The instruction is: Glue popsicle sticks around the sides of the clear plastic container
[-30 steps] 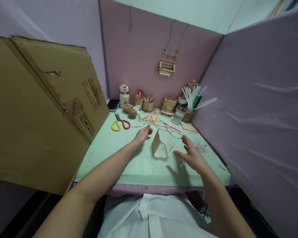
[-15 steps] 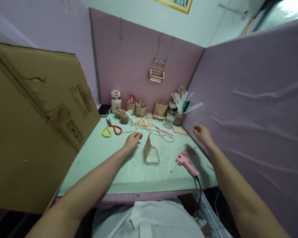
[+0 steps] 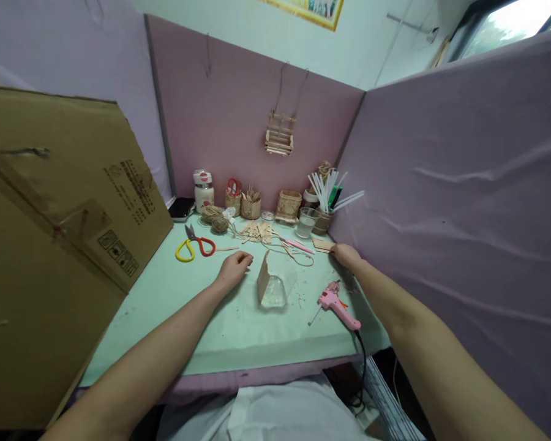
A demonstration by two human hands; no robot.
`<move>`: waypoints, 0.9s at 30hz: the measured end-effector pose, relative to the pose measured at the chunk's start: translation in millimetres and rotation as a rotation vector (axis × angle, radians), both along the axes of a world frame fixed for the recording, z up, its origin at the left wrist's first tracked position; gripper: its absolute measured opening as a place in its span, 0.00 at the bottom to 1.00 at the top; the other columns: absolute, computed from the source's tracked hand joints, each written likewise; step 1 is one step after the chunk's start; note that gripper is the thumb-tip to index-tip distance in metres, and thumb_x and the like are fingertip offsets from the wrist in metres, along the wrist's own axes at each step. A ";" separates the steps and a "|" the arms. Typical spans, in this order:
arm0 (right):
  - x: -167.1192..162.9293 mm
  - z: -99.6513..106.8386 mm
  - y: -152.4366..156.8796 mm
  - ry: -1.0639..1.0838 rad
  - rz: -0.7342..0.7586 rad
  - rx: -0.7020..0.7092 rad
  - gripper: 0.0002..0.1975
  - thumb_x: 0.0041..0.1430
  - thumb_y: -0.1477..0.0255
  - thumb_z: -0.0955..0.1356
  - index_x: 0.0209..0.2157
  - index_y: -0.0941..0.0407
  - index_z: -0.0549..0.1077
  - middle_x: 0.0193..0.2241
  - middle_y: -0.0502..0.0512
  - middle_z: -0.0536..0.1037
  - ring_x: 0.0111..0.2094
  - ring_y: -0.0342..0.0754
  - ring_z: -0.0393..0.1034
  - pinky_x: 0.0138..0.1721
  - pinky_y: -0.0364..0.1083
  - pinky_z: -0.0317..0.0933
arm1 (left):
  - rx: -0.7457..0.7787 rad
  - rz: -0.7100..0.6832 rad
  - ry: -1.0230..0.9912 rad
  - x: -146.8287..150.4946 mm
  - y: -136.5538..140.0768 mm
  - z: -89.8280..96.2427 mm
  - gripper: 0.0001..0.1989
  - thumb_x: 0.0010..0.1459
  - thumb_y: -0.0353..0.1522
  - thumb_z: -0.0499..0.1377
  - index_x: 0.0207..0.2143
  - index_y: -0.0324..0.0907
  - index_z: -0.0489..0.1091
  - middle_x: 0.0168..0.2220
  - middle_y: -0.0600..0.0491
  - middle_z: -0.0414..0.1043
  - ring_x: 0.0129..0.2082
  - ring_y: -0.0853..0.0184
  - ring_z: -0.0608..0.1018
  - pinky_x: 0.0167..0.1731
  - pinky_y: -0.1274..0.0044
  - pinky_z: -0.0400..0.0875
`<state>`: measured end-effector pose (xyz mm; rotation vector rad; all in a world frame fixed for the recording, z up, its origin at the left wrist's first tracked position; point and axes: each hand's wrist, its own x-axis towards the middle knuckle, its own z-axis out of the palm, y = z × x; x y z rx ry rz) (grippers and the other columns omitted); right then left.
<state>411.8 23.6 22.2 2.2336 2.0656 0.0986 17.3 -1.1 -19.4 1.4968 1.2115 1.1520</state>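
Observation:
My left hand [image 3: 235, 269] rests on the table with its fingers curled together, and nothing shows in them. Just right of it stands a small clear plastic container [image 3: 274, 293] with a tan cardboard-like panel [image 3: 263, 278] upright along its left side. My right hand [image 3: 346, 255] reaches to the table's right side, its fingers closed at the right end of some flat wooden sticks [image 3: 321, 245]. The fingertips are partly hidden there. Nearer to me lies a pink hot glue gun [image 3: 338, 307] with a black cord.
Scissors [image 3: 206, 246] with yellow and red handles lie at left. Behind are twine [image 3: 219, 224], loose wooden pieces [image 3: 258, 231], a pink pen-like tool [image 3: 299, 247], a glass [image 3: 305, 223] and a holder of white sticks [image 3: 323, 222]. A large cardboard box [image 3: 50, 275] stands left.
My right hand has moved left and down from beside the purple wall to the flat wooden sticks. My left hand stays by the container. The whole view has shifted slightly.

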 end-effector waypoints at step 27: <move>-174.5 23.1 -210.9 0.935 0.324 0.564 0.06 0.59 0.71 0.65 0.27 0.53 0.68 0.23 0.48 0.72 0.25 0.43 0.66 0.29 0.43 0.61 | 0.085 -0.057 -0.210 -9.8 -110.7 71.2 0.15 0.49 0.42 0.64 0.36 0.43 0.75 0.31 0.52 0.76 0.29 0.68 0.74 0.32 0.75 0.71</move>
